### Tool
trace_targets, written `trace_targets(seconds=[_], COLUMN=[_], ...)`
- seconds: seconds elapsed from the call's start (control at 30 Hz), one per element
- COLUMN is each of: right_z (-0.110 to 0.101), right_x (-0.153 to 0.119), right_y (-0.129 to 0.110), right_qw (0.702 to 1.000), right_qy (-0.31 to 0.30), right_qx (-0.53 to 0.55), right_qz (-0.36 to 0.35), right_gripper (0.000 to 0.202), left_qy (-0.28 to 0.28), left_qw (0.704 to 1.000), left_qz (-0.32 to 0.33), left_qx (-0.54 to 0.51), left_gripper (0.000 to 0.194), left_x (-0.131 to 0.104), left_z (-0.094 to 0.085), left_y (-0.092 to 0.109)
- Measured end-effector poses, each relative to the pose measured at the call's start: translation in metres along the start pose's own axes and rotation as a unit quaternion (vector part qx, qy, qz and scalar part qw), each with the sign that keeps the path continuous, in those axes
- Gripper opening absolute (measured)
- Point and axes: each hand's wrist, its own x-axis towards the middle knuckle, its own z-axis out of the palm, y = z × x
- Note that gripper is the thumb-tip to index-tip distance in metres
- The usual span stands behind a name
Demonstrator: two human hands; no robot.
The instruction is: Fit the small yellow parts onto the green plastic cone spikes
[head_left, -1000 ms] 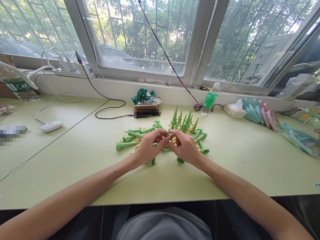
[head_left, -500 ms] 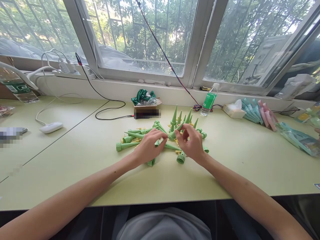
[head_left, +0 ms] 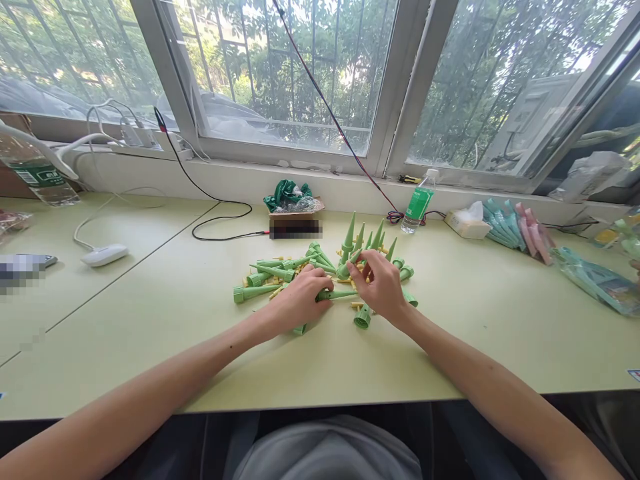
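My left hand [head_left: 301, 298] is low over the pile, its thumb and fingers closed around the wide end of a green watering spike [head_left: 341, 294] whose tip points right. Between the thumb and fingers of my right hand [head_left: 383, 281] is another green spike [head_left: 344, 270], tilted, with its wide end toward the left. Around both hands lie more green hollow spikes [head_left: 256, 292] and small yellow T-shaped pieces [head_left: 357, 305]. Behind my right hand several spikes [head_left: 349, 233] stand upright, tips up. My left palm hides part of the pile.
At the back are a small box [head_left: 295, 215] with green plastic, a water bottle [head_left: 417, 202] and a tissue box [head_left: 469, 224]. Bagged items [head_left: 597, 280] lie at the right. A white mouse [head_left: 105, 255] and cables are on the left. The table's front edge runs before me.
My left hand has moved down from near the right hand's spike and closed on the spike lying below. My right hand has barely moved and still holds its spike.
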Motion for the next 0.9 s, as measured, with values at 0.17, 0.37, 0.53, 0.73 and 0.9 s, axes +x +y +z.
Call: trace_targets(seconds=[0.17,0.37,0.53,0.73,0.9], right_z=[0.004,0.005,0.005,0.005,0.006], right_x=[-0.001,-0.001,0.000,0.000,-0.001], right_y=[0.005,0.006,0.007,0.007,0.006], right_qw=[0.999,0.994,0.985,0.985,0.989], right_qy=[-0.043,-0.104,-0.166,-0.167,-0.145], right_qx=[0.015,-0.015,-0.038,-0.038,-0.013], right_qz=[-0.001,-0.005,-0.001,0.005,0.002], right_gripper=[0.010,0.010,0.015,0.011,0.008], left_qy=[-0.019,-0.068,-0.078,-0.076,-0.071], left_qw=[1.000,0.997,0.996,0.994,0.988], left_qz=[0.014,0.017,0.027,0.077,0.130], left_qx=[0.002,0.010,0.015,0.022,0.049], left_gripper=[0.006,0.009,0.013,0.010,0.010], left_x=[0.001,0.001,-0.001,0.000,0.000], left_z=[0.000,-0.006,-0.013,-0.017,-0.017], left_y=[-0.002,0.002,0.009,0.013,0.013])
